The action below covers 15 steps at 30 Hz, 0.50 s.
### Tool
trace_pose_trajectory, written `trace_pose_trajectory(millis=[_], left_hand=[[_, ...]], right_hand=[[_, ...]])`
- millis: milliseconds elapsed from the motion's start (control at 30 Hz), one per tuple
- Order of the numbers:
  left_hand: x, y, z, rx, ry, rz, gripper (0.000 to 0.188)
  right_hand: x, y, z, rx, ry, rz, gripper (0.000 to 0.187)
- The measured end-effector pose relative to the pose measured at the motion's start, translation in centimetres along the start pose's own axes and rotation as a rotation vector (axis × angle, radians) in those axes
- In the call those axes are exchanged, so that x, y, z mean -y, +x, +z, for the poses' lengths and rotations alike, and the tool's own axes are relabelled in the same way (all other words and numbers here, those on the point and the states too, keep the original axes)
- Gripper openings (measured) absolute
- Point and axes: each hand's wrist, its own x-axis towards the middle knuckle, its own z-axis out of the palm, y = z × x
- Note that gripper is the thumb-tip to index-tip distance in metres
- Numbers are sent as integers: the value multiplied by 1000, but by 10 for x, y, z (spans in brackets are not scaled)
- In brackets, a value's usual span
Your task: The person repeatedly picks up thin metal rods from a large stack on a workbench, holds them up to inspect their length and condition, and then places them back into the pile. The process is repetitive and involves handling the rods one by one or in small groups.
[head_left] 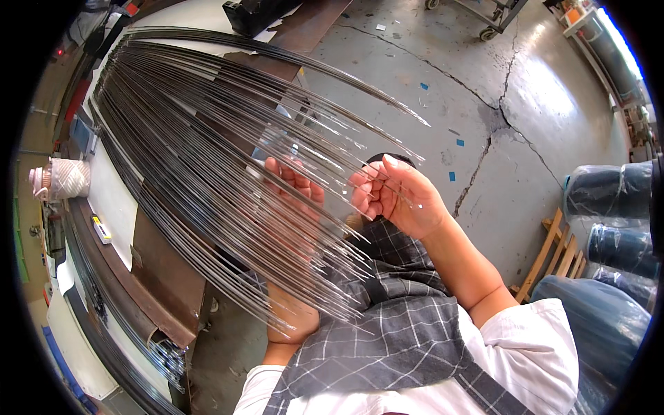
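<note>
A wide fan of long, thin, dark strips [200, 159] spreads from the table at the upper left toward my body. Their free ends look pale and shiny and hang past the table edge. My left hand [294, 200] is under the fan, palm up with fingers loosely curved, partly hidden by the strips. To the right, my right hand [398, 194] is palm up at the strip tips, its fingers bent but apart. A few fine strands cross its palm, and I see no grip on them.
On the left stand a table [114, 200], a wrapped white roll [69, 178] and a small yellow-and-white box [102, 229]. A black object [252, 15] sits at the top. Plastic-wrapped dark rolls [609, 194] and a wooden pallet [546, 256] are on the right, beside cracked floor [484, 117].
</note>
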Motion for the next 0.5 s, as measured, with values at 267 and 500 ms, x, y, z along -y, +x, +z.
trace_pose_trajectory(millis=[267,500], left_hand=[[-5,-53,10,-48,32,-67,31],[-12,-109,9,-87,100,-131,33]], right_hand=[[2,0,2,-114,-24,-37,18],[5,0,1,-103,-108,-86,17]])
